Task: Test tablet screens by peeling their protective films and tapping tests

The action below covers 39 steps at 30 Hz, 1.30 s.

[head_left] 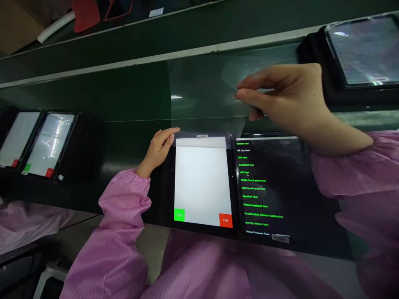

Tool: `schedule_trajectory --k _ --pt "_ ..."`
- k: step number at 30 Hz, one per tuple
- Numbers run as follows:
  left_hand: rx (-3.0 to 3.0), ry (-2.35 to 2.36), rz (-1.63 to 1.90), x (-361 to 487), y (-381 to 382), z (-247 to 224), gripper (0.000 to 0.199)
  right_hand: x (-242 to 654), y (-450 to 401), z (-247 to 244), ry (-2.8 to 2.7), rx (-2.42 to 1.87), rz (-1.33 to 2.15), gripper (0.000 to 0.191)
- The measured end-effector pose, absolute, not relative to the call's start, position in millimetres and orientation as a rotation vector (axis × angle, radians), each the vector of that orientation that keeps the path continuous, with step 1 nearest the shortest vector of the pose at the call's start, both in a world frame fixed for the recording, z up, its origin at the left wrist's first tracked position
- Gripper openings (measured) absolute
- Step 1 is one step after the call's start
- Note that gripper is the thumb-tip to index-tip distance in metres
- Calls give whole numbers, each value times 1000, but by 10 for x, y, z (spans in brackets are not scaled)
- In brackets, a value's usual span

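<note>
A clear film (199,95) hangs over the upper edge of a tablet with a white screen (201,178), which bears a green and a red button. Thumb and forefinger of my right hand (280,91) pinch the film at its right side, above the second tablet. That tablet shows a dark screen with a green test list (264,191). My left hand (160,149) is at the upper left corner of the white-screened tablet, fingers together and thumb close to them at the film's lower left edge.
Two lit tablets (50,143) lie on the left of the dark green bench (134,95). Another tablet (364,52) rests on a black block at the upper right. A red item (85,15) is on the shelf behind.
</note>
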<state>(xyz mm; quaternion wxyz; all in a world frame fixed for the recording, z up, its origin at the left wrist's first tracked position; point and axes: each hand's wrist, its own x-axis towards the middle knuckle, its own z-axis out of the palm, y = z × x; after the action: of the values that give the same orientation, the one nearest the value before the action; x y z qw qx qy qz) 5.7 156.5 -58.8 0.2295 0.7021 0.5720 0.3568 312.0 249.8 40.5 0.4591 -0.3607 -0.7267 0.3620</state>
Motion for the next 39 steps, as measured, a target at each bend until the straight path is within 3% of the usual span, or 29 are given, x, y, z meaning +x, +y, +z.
schedule_trajectory --k 5,9,14,16,23,39 --pt "1784 1619 1224 36 1419 -566 43 3125 2391 387 -1818 -870 867 6" --pt "1516 1587 1260 55 747 -539 53 3132 2276 424 -1816 -865 909 7" --pt "1518 1583 912 233 -374 -574 113 3113 2197 400 -1802 -870 932 8" --pt "1541 1678 850 371 -644 -601 127 3110 2200 364 -1804 -861 944 8" --pt "1662 1890 1032 618 -753 -731 108 3108 2154 336 -1819 -905 909 12" --pt "1638 1881 1061 589 -752 -768 102 3209 2084 393 -1776 -917 905 10"
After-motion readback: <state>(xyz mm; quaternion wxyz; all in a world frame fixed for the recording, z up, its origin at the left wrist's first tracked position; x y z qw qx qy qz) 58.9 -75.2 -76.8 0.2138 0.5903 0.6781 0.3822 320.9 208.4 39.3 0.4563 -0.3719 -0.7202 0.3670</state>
